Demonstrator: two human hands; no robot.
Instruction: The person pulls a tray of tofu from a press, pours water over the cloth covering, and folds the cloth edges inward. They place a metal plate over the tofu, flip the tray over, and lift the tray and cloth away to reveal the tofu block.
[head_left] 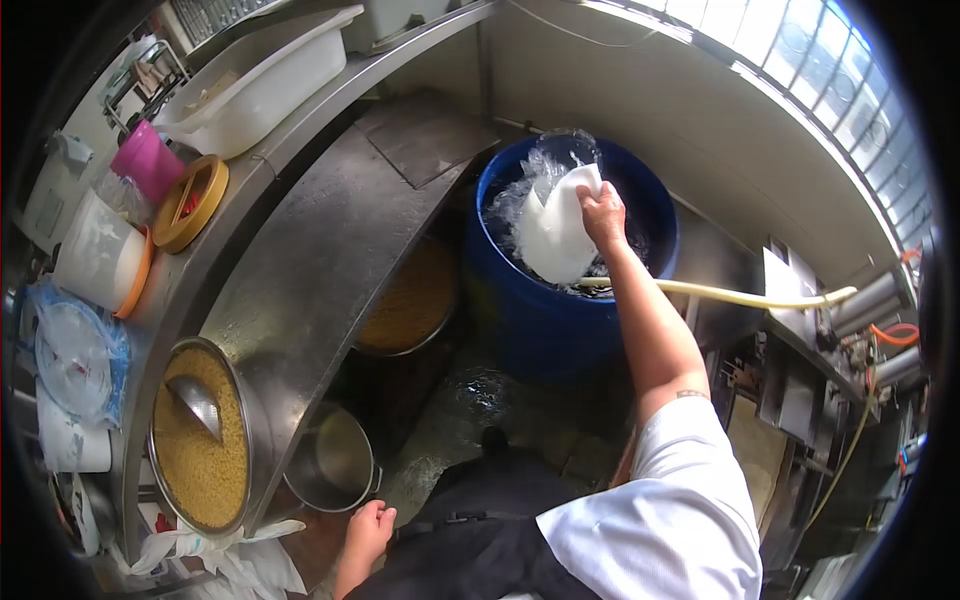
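White sleeve (690, 490) nearest, and beyond it the right hand (602, 213) clamps thumb and fingers on the edge of a smooth white scoop-like vessel (558, 238). That vessel tilts amid splashing water (512, 215) at the blue barrel's (545, 325) mouth. Beside a metal pot (335, 460), the left hand (370, 528) is loosely curled; whether it grips anything, I cannot tell.

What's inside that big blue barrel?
Inside the blue barrel is splashing water. The right hand holds a white thing there, and a yellowish hose reaches in. The barrel's bottom is hidden, so I can't tell what lies there.
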